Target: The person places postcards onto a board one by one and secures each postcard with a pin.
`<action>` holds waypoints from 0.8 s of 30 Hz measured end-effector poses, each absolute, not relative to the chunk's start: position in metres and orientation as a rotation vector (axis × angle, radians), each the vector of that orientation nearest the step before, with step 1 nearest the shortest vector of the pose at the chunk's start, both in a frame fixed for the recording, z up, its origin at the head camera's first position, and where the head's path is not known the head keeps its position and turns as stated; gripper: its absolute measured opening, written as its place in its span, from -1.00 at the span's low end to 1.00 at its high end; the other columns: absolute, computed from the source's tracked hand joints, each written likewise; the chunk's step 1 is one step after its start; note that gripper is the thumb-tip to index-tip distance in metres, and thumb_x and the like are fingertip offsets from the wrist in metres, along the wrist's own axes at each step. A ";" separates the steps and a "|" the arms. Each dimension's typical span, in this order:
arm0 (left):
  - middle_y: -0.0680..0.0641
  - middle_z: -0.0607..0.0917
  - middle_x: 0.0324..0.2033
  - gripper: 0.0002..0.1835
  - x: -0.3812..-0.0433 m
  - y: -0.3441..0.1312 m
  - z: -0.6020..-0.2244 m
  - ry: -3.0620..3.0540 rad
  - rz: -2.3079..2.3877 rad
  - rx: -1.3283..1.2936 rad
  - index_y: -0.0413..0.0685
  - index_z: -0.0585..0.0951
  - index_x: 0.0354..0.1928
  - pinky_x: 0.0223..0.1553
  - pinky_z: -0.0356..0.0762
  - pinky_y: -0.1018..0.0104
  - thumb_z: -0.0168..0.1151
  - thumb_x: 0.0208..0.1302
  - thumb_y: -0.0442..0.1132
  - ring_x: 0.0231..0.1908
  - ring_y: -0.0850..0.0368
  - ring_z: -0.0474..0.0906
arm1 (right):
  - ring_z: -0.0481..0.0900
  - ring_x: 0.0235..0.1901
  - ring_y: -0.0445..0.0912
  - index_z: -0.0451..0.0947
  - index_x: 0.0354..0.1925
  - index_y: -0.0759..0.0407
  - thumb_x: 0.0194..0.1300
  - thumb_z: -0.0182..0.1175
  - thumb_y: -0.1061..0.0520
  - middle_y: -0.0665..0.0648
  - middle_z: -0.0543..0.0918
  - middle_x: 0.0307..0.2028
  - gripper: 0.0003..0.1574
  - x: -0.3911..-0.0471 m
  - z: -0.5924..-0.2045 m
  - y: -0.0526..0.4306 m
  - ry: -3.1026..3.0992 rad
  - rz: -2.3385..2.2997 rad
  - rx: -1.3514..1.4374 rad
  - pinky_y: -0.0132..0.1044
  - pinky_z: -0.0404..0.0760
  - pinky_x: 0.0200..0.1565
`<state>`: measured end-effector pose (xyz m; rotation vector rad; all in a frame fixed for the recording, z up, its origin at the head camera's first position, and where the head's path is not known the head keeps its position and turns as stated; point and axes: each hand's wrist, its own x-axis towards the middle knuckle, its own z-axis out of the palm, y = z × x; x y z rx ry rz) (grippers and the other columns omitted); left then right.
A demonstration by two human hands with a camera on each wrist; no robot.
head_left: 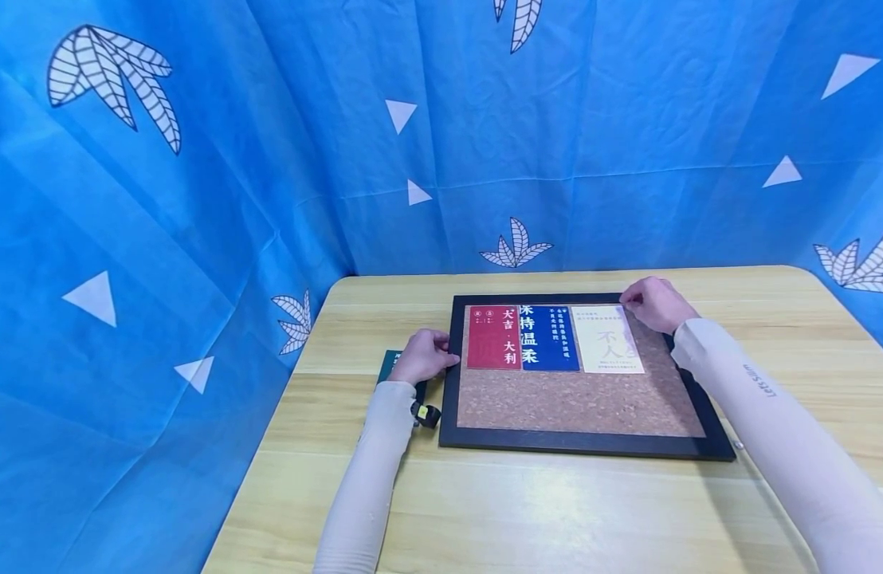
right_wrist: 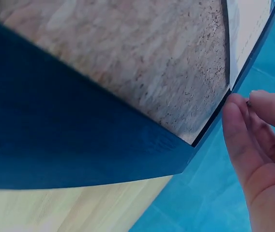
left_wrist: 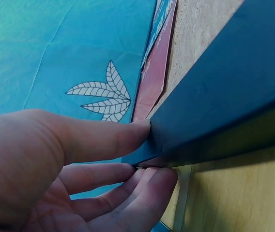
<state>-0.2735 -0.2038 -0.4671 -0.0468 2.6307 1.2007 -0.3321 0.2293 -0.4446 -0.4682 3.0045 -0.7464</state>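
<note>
A cork board (head_left: 578, 402) in a wide black frame lies on the table. Across its upper part sit a red card (head_left: 494, 339), a blue card (head_left: 549, 339) and a cream card (head_left: 608, 341), all with printed characters. My left hand (head_left: 421, 357) grips the frame's left edge (left_wrist: 215, 92), thumb on top and fingers beneath. At the top edge, by the cream card's upper right corner, my right hand (head_left: 655, 303) has thumb and forefinger pinched together. A tiny dark object (right_wrist: 248, 103) shows between those fingertips; its kind is too small to tell.
A dark green card or booklet (head_left: 389, 365) lies partly under my left hand and forearm. Near the frame's lower right corner is a small shiny object (head_left: 739, 445). The wooden table (head_left: 527, 510) meets a blue patterned curtain (head_left: 484, 119) at the back and left.
</note>
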 end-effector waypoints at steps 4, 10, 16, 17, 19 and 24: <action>-0.14 0.70 0.01 -0.48 -0.272 -0.204 -0.466 2.642 1.188 -0.044 -0.19 0.59 0.31 -0.22 0.72 0.26 0.41 0.34 -0.24 -0.26 0.11 0.71 | 0.69 -0.04 0.32 0.71 -0.05 0.45 0.37 0.14 0.36 0.49 0.73 -0.05 -0.72 -0.333 -0.444 0.229 3.003 -0.745 -0.457 0.24 0.62 0.03; -0.14 0.72 -0.01 -0.48 -0.273 -0.203 -0.465 2.647 1.181 -0.029 -0.19 0.60 0.30 -0.26 0.69 0.30 0.43 0.32 -0.25 -0.28 0.13 0.70 | 0.66 0.03 0.38 0.72 -0.06 0.45 0.38 0.13 0.36 0.49 0.72 -0.03 -0.71 -0.335 -0.447 0.231 3.009 -0.743 -0.524 0.26 0.61 0.10; -0.15 0.71 0.02 -0.46 -0.273 -0.203 -0.465 2.636 1.188 -0.039 -0.18 0.58 0.33 -0.23 0.70 0.29 0.42 0.33 -0.24 -0.26 0.12 0.71 | 0.66 0.04 0.37 0.73 -0.05 0.40 0.38 0.16 0.37 0.47 0.73 -0.02 -0.73 -0.334 -0.447 0.230 3.013 -0.748 -0.518 0.26 0.61 0.11; -0.15 0.71 0.02 -0.46 -0.273 -0.203 -0.465 2.636 1.188 -0.041 -0.18 0.58 0.33 -0.22 0.71 0.28 0.42 0.33 -0.24 -0.25 0.12 0.72 | 0.67 0.04 0.36 0.73 -0.05 0.40 0.37 0.17 0.37 0.47 0.74 -0.03 -0.74 -0.334 -0.447 0.230 3.014 -0.749 -0.516 0.25 0.61 0.11; -0.15 0.71 0.02 -0.46 -0.273 -0.203 -0.465 2.635 1.190 -0.045 -0.18 0.58 0.33 -0.21 0.71 0.27 0.42 0.33 -0.24 -0.25 0.12 0.72 | 0.67 0.03 0.35 0.74 -0.06 0.39 0.36 0.18 0.38 0.46 0.75 -0.04 -0.74 -0.334 -0.447 0.230 3.014 -0.742 -0.511 0.25 0.62 0.11; -0.15 0.71 0.02 -0.47 -0.272 -0.203 -0.464 2.641 1.180 -0.038 -0.18 0.59 0.32 -0.20 0.71 0.27 0.41 0.33 -0.23 -0.27 0.13 0.73 | 0.66 0.04 0.36 0.73 -0.06 0.40 0.35 0.17 0.40 0.46 0.75 -0.03 -0.73 -0.335 -0.447 0.230 3.002 -0.726 -0.519 0.25 0.60 0.13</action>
